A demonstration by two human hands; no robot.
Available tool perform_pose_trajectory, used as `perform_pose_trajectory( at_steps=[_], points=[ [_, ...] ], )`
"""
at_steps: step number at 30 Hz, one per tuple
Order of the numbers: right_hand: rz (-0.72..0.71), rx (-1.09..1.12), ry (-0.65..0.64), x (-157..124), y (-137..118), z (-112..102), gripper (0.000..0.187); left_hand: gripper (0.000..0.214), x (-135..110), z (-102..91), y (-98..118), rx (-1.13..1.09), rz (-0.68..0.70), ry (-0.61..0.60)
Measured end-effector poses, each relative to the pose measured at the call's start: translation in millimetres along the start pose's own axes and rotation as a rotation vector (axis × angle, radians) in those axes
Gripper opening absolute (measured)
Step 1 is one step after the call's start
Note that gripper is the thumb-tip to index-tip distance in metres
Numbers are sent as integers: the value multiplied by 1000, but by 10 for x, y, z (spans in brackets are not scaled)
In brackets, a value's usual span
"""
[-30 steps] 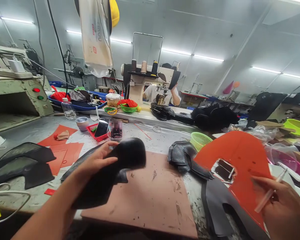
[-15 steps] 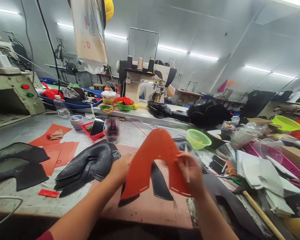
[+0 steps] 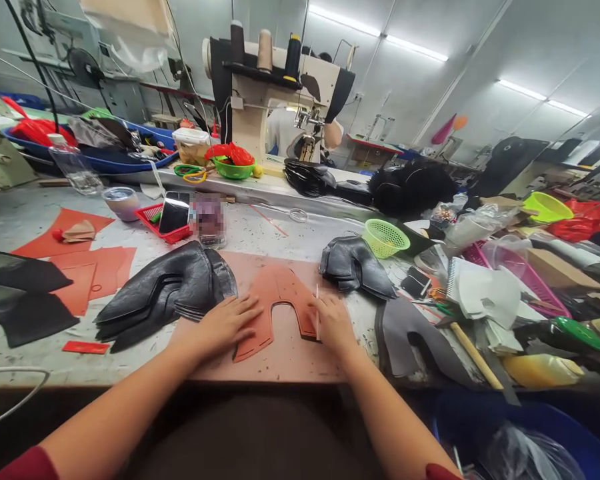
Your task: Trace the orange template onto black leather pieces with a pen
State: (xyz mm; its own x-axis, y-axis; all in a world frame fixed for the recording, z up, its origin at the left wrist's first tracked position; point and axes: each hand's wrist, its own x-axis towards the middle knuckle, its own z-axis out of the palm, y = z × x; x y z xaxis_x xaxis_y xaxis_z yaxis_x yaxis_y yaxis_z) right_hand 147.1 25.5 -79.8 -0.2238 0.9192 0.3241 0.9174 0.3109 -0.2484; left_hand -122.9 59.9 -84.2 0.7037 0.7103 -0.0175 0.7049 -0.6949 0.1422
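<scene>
A red-orange U-shaped template lies flat on a pinkish mat, with a thin dark edge showing along its inner curve. My left hand rests on the template's left side, fingers stretched out. At the right leg is my right hand, fingers closed around a thin white pen-like stick and touching the template. Left of the mat, partly on it, lies a stack of black leather pieces. A smaller pile of curved black leather pieces sits beyond my right hand.
A sewing machine stands behind the bench, with a person partly hidden behind it. A red basket holds a phone. Further right are a green basket, a grey U-shaped piece and a wooden-handled tool.
The template has gone from raised and tilted in both hands to flat on the mat. My left hand has opened onto it. Black leather shown beneath it earlier is now mostly covered. The view has tipped downward.
</scene>
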Motion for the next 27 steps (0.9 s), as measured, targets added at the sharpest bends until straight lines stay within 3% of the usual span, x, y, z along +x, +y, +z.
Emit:
perform_pose_trajectory(
  at_steps=[6,10,20,24,27],
  points=[
    [55,168,34,-463,-22,63,9,37,27,95,-61,-10,56,91],
    [36,204,124,-589,-3,126,11,41,9,121,-41,3,74,125],
    [52,263,240,-583,-8,129,15,39,3,125,-26,32,114,169],
    [94,381,266,-494,-86,39,24,39,3,136,-27,24,115,178],
    [95,536,214,-379,-214,-38,27,39,1,149,-19,7,107,192]
  ],
)
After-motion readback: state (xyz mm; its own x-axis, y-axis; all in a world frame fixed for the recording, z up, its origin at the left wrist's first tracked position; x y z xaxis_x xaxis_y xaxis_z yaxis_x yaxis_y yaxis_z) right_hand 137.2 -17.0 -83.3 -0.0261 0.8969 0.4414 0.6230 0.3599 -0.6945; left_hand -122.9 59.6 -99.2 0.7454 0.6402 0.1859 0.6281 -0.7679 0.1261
